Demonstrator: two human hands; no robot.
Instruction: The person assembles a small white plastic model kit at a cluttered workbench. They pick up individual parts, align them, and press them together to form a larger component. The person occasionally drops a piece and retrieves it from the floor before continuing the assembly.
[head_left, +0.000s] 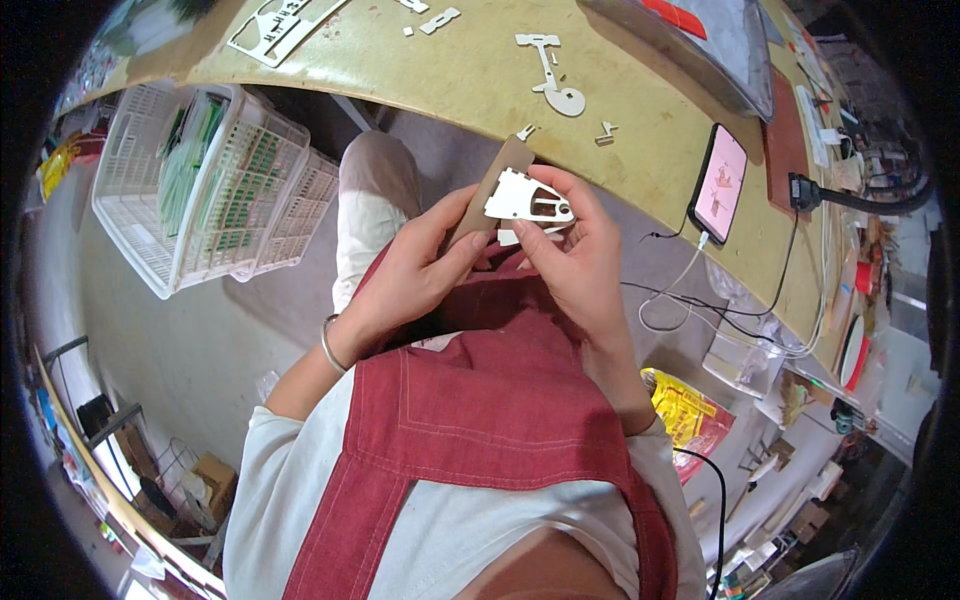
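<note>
My left hand (pixel 415 262) is closed around a flat brown strip (pixel 513 158), tilted up toward the table edge. It could be a sanding block, but its kind is not clear. In my right hand (pixel 583 262), thumb and fingers pinch a white cut-out piece (pixel 518 196) with slots and a rounded, holed end. The piece lies against the strip's side, above my lap. A second white part (pixel 508 238) shows just below it, partly hidden by my fingers. On the table nearby lies a white stem-shaped part with a disc (pixel 567 101) at one end, with small loose bits (pixel 606 133) beside it.
The yellowish table (pixel 440 75) bears a white cut-out frame (pixel 278 32), small white pieces (pixel 438 21) and a phone (pixel 717 187) with a cable. White plastic baskets (pixel 190 215) stand left on the floor. A yellow and red bag (pixel 688 415) lies at right.
</note>
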